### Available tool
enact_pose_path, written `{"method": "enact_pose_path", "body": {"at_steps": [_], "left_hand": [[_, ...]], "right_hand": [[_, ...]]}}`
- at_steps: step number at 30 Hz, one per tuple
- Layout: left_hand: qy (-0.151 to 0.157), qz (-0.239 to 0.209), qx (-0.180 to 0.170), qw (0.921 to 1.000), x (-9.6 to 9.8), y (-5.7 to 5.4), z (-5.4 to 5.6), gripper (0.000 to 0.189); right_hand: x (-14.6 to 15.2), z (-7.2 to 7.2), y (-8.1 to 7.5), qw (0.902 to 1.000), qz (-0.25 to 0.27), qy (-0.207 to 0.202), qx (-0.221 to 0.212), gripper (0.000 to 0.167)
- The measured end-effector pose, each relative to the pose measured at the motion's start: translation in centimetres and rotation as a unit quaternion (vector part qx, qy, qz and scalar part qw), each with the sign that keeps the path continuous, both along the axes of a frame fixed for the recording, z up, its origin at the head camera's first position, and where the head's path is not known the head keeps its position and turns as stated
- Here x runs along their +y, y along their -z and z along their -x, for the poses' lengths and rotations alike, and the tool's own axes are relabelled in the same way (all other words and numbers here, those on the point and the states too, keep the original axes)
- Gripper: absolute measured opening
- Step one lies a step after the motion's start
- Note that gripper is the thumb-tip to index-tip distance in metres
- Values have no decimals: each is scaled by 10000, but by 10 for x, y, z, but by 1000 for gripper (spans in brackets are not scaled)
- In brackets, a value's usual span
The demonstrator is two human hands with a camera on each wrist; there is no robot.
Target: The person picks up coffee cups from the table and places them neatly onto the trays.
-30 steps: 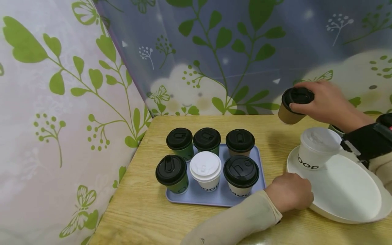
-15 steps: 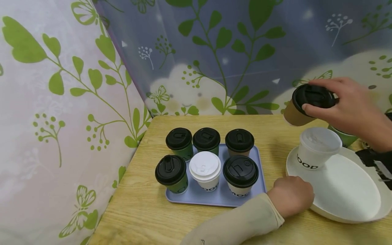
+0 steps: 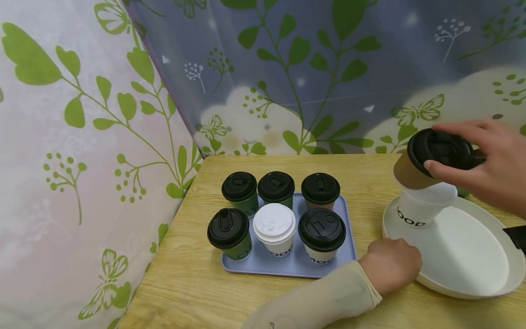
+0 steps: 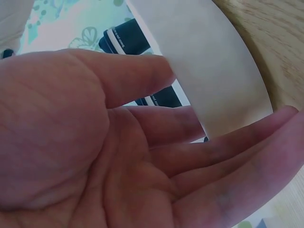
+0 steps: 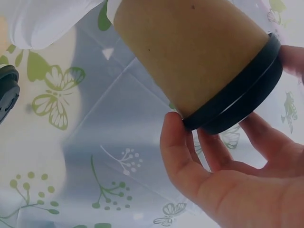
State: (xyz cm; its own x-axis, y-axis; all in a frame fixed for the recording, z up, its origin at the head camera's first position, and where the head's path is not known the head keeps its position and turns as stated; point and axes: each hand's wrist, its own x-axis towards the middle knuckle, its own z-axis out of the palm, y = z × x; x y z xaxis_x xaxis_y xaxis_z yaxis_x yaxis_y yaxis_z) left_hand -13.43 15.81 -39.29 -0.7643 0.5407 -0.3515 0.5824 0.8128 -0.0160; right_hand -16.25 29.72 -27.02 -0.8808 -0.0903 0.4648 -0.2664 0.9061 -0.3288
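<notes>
My right hand (image 3: 489, 160) holds a brown paper cup (image 3: 412, 171) by its black lid, thumb on one side and fingers on the other. The brown cup (image 5: 190, 52) is tilted in the air, in front of part of a white cup (image 3: 423, 211) with a translucent lid. That white cup stands in a round white tray (image 3: 472, 260). My left hand (image 3: 392, 265) is at the tray's near left rim. Seen from the left wrist, its thumb and forefinger pinch the tray's wall (image 4: 213, 66), while the other fingers stretch along it.
A blue rectangular tray (image 3: 267, 268) carries several lidded cups, among them a white-lidded cup (image 3: 274, 228) and a black-lidded white cup (image 3: 322, 235). Part of a green cup (image 3: 462, 192) shows behind the round tray. Patterned cloth (image 3: 246, 68) hangs behind the wooden table (image 3: 185, 283).
My right hand has moved right and down with the brown cup, which now hangs over the white cup. The left hand stays at the round tray's rim, nearly still.
</notes>
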Motion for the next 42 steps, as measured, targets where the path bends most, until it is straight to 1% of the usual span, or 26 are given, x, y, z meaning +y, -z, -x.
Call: {"method": "enact_pose_path", "body": {"at_steps": [5, 9, 13, 18, 21, 25, 27, 29, 31, 34, 38, 42], "left_hand": [[-62, -6, -67, 10000, 1, 0, -1, 29], [-86, -17, -89, 9999, 1, 0, -2, 29], [-73, -48, -59, 9999, 1, 0, -2, 30], [0, -101, 154, 9998, 1, 1, -4, 31], [43, -129, 267, 9996, 1, 1, -7, 30], [96, -135, 280, 9995, 1, 1, -8, 29], [158, -118, 271, 9994, 1, 1, -9, 27], [177, -114, 250, 9995, 1, 0, -10, 27], [219, -105, 276, 9993, 2, 1, -10, 27], [198, -160, 309, 9992, 3, 2, -12, 28], [222, -242, 312, 9990, 5, 4, -12, 29], [293, -255, 338, 9987, 7, 6, -13, 29]], "right_hand": [[1, -13, 9, 9993, 304, -47, 188, 67], [2, -21, 15, 9990, 338, 86, 286, 68], [4, -26, 18, 9983, 404, 194, 368, 69], [7, -34, 21, 9956, 595, 102, 716, 69], [8, -42, 25, 9942, 747, 71, 772, 68], [15, -49, 34, 9954, 723, 234, 591, 72], [22, -50, 40, 9962, 627, 345, 503, 75], [29, -50, 46, 9972, 491, 490, 295, 80], [36, -50, 54, 9974, 387, 591, 174, 83], [43, -50, 64, 9969, 270, 737, -66, 87], [47, -52, 71, 9962, 299, 808, -117, 86], [43, -57, 73, 9959, 358, 818, -120, 84]]}}
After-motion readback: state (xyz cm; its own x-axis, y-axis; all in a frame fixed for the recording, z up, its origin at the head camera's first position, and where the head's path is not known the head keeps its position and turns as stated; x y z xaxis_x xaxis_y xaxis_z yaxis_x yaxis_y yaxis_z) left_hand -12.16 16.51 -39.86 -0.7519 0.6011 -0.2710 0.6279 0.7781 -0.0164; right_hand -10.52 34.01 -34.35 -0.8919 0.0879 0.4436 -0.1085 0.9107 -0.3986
